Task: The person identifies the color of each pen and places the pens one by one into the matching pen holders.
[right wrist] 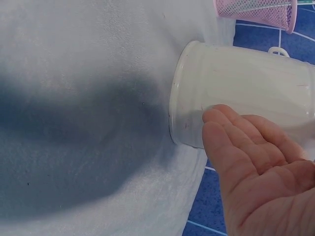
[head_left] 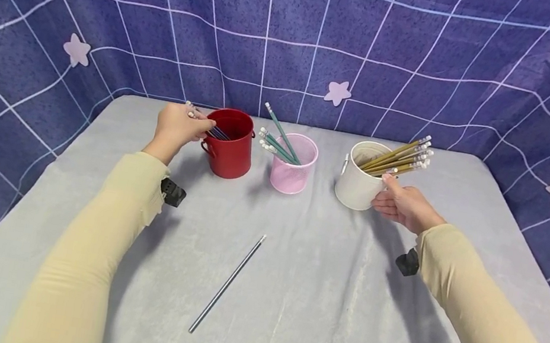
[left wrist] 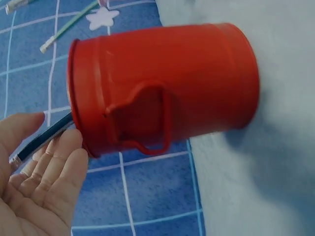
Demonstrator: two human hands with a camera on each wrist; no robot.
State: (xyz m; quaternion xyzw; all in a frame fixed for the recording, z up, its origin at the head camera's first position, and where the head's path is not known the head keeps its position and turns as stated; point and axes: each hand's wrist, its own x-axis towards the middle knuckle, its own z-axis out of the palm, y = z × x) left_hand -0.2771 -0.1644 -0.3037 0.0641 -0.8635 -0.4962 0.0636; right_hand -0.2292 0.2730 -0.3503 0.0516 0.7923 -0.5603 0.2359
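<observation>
At the left, my left hand [head_left: 181, 125] is at the rim of a red bucket [head_left: 232, 159]. Dark blue pencils [head_left: 218, 133] lean out of it between the thumb and fingers. In the left wrist view the thumb stands apart from the fingers, with a dark pencil [left wrist: 47, 135] passing between them. My right hand [head_left: 406, 207] is beside a white bucket [head_left: 353, 187] that holds several gold-yellow pencils [head_left: 398, 158] with white erasers. The right wrist view shows its nearly straight fingers [right wrist: 231, 152] against the bucket's side.
Between the two buckets stands a pink mesh cup [head_left: 288, 182] with several green pencils [head_left: 278, 124]. A single dark grey pencil [head_left: 227, 284] lies on the pale tablecloth [head_left: 309, 297] in front. Behind hangs a blue curtain [head_left: 297, 31] with a line grid and stars.
</observation>
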